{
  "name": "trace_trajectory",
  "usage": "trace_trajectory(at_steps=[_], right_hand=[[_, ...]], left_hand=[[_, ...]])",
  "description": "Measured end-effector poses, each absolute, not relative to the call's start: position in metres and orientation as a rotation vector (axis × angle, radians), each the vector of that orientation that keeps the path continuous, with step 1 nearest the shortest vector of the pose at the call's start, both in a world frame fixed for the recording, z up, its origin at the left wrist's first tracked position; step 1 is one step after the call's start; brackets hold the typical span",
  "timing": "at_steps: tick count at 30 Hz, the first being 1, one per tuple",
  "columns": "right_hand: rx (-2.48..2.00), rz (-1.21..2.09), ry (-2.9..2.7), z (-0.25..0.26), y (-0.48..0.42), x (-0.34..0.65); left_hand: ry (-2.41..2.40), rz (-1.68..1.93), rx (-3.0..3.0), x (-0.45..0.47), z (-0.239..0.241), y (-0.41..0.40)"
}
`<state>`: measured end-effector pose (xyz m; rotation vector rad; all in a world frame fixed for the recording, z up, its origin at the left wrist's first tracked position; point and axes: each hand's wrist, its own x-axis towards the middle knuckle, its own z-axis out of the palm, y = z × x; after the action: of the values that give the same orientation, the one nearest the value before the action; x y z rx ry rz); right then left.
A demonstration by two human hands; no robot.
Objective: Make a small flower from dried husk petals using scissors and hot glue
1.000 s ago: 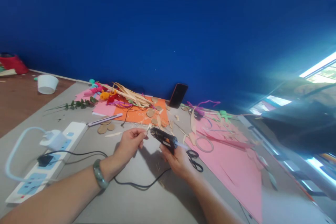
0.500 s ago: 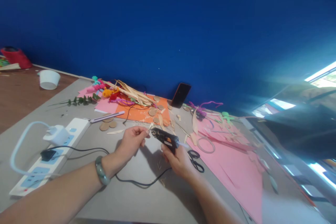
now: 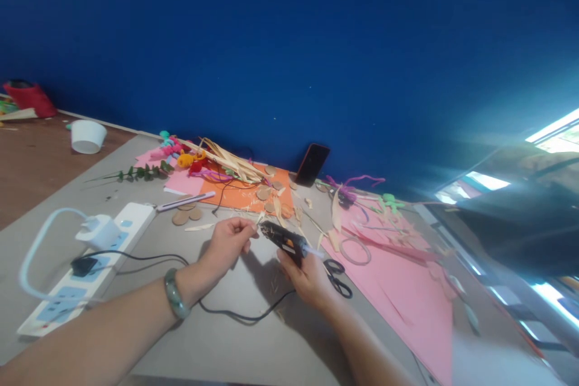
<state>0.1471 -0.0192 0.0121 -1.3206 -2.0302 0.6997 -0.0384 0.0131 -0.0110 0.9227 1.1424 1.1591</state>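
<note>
My right hand (image 3: pixel 305 274) is wrapped round a black hot glue gun (image 3: pixel 283 238), a pale glue stick (image 3: pixel 312 250) showing at its back end. The gun's nozzle points left, close to the fingertips of my left hand (image 3: pixel 231 244). Thumb and forefinger of that hand are pinched together on a small pale piece, perhaps a husk strip, too small to make out. A green bangle (image 3: pixel 175 294) circles my left wrist. The gun's black cord (image 3: pixel 239 316) runs left under my left forearm. Black-handled scissors (image 3: pixel 337 278) lie just right of my right hand.
A white power strip (image 3: pixel 136 217) with plugs lies at left. Behind my hands are an orange sheet (image 3: pixel 226 196), dried husk strips (image 3: pixel 230 160), round discs (image 3: pixel 181 217) and a purple cutter (image 3: pixel 185 201). A phone (image 3: pixel 313 164) leans on the blue wall. Pink paper (image 3: pixel 407 307) covers the right side.
My hands hold nearly the same pose. The glue stick and the back of the gun look slightly shifted; the whole view has moved a little.
</note>
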Motion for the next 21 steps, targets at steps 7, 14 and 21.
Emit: trace_trajectory(at_steps=[7, 14, 21], right_hand=[[-1.378, 0.566, -2.122, 0.0151, -0.0222, 0.146], [-1.368, 0.532, -2.147, 0.0164, -0.0237, 0.1463], [-1.389, 0.519, -2.142, 0.014, -0.0246, 0.147]], left_hand=[[1.132, 1.162, 0.942, -0.0388, -0.015, 0.0132], [1.14, 1.155, 0.951, -0.0387, -0.0185, 0.014], [1.142, 1.148, 0.954, -0.0387, -0.0157, 0.0137]])
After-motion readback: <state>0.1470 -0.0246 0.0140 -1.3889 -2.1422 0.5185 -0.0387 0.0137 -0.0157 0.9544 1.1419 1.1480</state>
